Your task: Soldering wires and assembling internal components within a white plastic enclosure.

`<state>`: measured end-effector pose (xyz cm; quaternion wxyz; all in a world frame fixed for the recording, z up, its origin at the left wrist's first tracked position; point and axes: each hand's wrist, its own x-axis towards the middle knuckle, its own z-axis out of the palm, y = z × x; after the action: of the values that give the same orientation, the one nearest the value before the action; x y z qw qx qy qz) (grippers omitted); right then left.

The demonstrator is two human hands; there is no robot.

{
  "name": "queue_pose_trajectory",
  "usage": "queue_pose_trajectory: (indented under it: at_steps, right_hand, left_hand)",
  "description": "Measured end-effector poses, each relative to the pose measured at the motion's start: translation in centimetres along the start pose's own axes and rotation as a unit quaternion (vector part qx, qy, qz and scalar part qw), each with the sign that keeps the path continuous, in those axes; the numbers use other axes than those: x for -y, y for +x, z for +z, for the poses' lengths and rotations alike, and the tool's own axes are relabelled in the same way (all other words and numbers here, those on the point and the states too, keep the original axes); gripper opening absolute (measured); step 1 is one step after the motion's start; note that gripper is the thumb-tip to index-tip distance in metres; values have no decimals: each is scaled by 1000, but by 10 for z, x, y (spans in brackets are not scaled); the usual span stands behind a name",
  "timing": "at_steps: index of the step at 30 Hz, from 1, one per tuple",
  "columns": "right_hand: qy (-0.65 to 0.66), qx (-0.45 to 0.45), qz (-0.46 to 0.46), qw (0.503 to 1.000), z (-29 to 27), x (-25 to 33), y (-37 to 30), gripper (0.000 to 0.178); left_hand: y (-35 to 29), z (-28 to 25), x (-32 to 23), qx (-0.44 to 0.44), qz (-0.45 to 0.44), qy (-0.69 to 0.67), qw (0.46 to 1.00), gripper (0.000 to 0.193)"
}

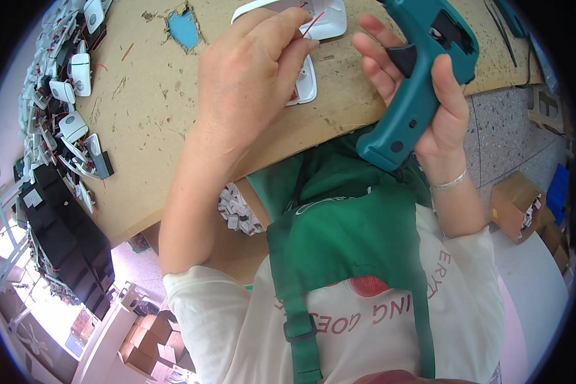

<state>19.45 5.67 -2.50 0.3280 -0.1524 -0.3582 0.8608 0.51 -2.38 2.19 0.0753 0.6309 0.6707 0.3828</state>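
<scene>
My right hand is wrapped round the handle of a teal hot glue gun, held above the table's near edge. Its black trigger lies by my fingers; the nozzle is cut off at the top of the picture. With thumb and forefinger, my left hand pinches a thin red wire. Beneath that hand sit a white plastic housing shell and a smaller white plastic piece, both partly hidden by it.
A long heap of white plastic devices with wires lines the table's left side. The brown tabletop has a torn patch showing blue. Small white parts fill a carton below the edge. Another cardboard box stands at right.
</scene>
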Motion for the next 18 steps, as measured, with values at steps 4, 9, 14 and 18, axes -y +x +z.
queue_pose_trajectory:
  at_steps: [4,9,14,18]
  right_hand:
    - [17,-20,-3,1000,17,-5,11,72]
    - [258,333,-87,903,-40,-29,47,69]
    - [200,159,-12,967,-30,-23,52,74]
    - [65,-122,28,990,27,9,22,49]
  left_hand:
    - [-2,0,0,11,5,-3,1000,15]
    - [-8,16,15,-12,79,9,997,12]
    - [-5,15,2,1,59,6,998,14]
    - [2,9,2,-5,120,137,983,16]
